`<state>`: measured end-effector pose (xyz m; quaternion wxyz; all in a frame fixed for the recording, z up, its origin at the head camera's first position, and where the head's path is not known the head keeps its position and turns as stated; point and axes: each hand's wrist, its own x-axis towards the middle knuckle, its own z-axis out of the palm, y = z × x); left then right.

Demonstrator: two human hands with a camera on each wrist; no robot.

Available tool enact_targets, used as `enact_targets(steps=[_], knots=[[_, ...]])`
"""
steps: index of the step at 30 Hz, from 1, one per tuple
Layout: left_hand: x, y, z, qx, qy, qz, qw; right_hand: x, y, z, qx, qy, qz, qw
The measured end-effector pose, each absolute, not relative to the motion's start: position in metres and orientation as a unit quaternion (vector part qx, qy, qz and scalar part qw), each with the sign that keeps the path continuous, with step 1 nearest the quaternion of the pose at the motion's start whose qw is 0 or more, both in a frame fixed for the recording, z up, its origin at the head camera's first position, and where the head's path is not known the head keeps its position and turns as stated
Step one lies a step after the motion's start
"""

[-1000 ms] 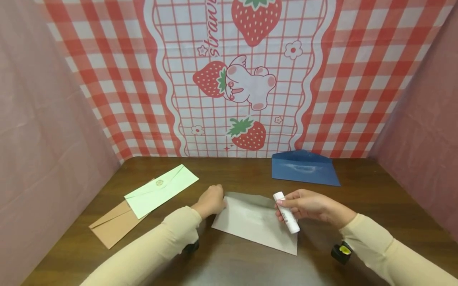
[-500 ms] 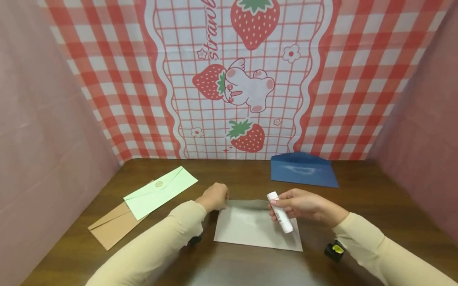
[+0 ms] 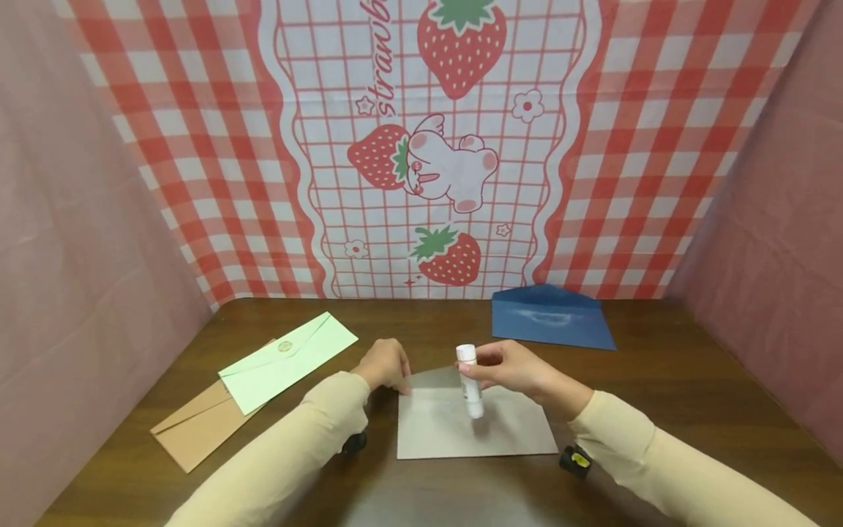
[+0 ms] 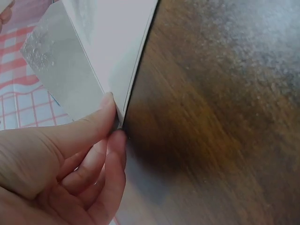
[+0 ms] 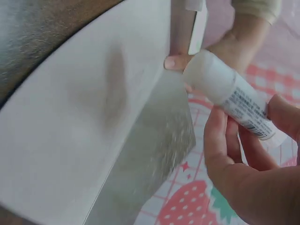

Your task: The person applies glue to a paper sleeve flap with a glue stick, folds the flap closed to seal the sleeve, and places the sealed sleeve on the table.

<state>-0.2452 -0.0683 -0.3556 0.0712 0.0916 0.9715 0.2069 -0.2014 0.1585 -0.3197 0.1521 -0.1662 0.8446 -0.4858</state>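
A pale grey envelope [image 3: 437, 432] lies on the table with its flap raised at the back. My left hand [image 3: 387, 364] pinches its left corner, thumb on top and fingers underneath, as the left wrist view shows. Wet-looking smears mark the flap [image 4: 61, 61] near its tip. My right hand [image 3: 516, 369] holds a white glue stick [image 3: 470, 388] between thumb and fingers, nearly upright above the envelope. A printed label with a barcode shows on the glue stick [image 5: 234, 103] in the right wrist view. Its lower end appears apart from the paper.
At the left, a mint green envelope [image 3: 283, 366] with a round seal overlaps a tan envelope [image 3: 197, 432]. A blue envelope [image 3: 553, 326] with a whitish smear lies at the back right, its flap up. Behind the brown table [image 3: 421, 498] hangs a strawberry-print cloth [image 3: 435, 146].
My right hand has moved left with the glue stick, which now stands more upright. The grey envelope has turned so its front edge lies nearly level. My left hand stays at its left corner.
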Motion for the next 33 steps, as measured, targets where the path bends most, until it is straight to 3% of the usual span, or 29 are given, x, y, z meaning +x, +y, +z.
enact_targets(steps=[9,18,33], knots=[[-0.247,-0.07,-0.362,0.095,0.964,0.237,0.074,-0.209,0.118,-0.334,-0.236,0.912,-0.335,0.009],[-0.24,-0.073,-0.361,0.141,0.961,0.237,0.019,-0.216,0.104,-0.344,-0.241,0.911,-0.335,-0.004],[-0.25,-0.066,-0.363,0.112,0.971,0.21,0.037,-0.215,0.108,-0.351,-0.27,0.902,-0.337,-0.012]])
